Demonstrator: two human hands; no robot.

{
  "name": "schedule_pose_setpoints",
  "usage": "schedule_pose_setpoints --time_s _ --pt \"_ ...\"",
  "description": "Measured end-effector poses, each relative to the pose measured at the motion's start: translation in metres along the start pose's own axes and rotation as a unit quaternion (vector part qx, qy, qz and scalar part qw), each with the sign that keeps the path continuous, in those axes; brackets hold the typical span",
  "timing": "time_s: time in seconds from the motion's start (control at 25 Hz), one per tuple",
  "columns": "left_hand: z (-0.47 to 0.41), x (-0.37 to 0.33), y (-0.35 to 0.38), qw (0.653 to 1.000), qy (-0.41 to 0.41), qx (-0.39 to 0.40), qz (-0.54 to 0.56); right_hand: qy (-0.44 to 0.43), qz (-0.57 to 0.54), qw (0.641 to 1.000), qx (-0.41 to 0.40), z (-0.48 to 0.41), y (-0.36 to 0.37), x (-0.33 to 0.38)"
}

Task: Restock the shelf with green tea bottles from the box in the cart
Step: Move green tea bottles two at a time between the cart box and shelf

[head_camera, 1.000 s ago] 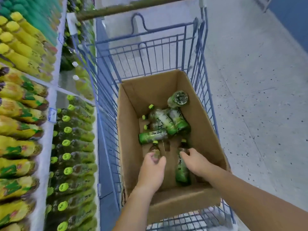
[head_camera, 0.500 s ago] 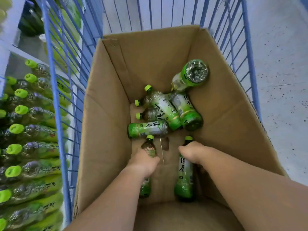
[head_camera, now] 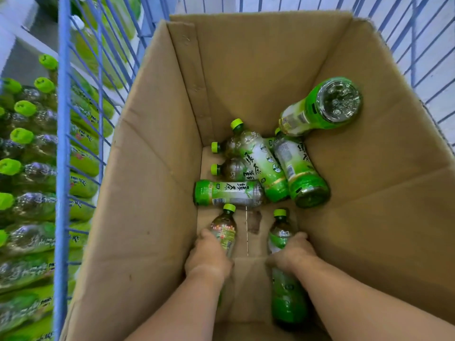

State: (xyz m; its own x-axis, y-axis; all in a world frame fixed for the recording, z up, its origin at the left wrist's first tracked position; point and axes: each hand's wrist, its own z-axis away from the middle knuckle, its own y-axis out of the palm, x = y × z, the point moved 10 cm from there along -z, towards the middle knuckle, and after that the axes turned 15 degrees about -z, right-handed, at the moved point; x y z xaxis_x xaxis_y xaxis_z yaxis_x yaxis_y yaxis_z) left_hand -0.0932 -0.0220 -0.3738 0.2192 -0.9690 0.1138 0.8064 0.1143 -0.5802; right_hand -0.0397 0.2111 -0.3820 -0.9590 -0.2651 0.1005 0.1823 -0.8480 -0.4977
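Item: both hands in the box (head_camera: pixel 147 193), one bottle each.
We record the left hand (head_camera: pixel 209 257) curled round the left bottle (head_camera: pixel 225 230) and the right hand (head_camera: pixel 293 252) curled round the right bottle (head_camera: pixel 288 301). The hands are apart, and both bottles lie on the near floor of the box with caps pointing far. Just beyond them lies a pile (head_camera: pixel 258 166) of loose bottles, with one tilted bottle (head_camera: pixel 322 107) base-up against the right wall. The box sits in the blue cart (head_camera: pixel 62 143). At left is the shelf stock (head_camera: pixel 37 173).
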Motion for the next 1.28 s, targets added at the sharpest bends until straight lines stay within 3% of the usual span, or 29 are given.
schedule_pose_setpoints --time_s 0.32,0.52,0.68,0.8,0.96,1.08,1.28 --pt "0.015 -0.014 -0.008 0.996 0.019 0.081 0.035 -0.066 0.119 0.989 0.056 0.018 -0.007 0.027" --pt "0.060 -0.015 -0.054 0.994 0.042 0.083 0.048 -0.102 0.104 0.987 0.071 0.059 -0.035 0.041" --pt "0.108 0.007 -0.084 0.984 0.026 0.042 0.169 -0.155 0.072 0.982 0.075 0.101 -0.061 0.050" --pt "0.155 0.024 -0.101 0.948 0.014 -0.011 0.317 -0.197 0.005 0.977 0.078 0.137 -0.087 0.050" --pt "0.225 0.041 -0.116 0.870 0.016 -0.054 0.490 -0.245 -0.084 0.960 0.103 0.188 -0.124 0.045" --pt "0.284 0.056 -0.136 0.829 0.034 -0.119 0.546 -0.308 -0.117 0.936 0.122 0.238 -0.156 0.047" --pt "0.380 0.090 -0.147 0.794 0.043 -0.179 0.580 -0.402 -0.098 0.898 0.149 0.327 -0.188 0.048"
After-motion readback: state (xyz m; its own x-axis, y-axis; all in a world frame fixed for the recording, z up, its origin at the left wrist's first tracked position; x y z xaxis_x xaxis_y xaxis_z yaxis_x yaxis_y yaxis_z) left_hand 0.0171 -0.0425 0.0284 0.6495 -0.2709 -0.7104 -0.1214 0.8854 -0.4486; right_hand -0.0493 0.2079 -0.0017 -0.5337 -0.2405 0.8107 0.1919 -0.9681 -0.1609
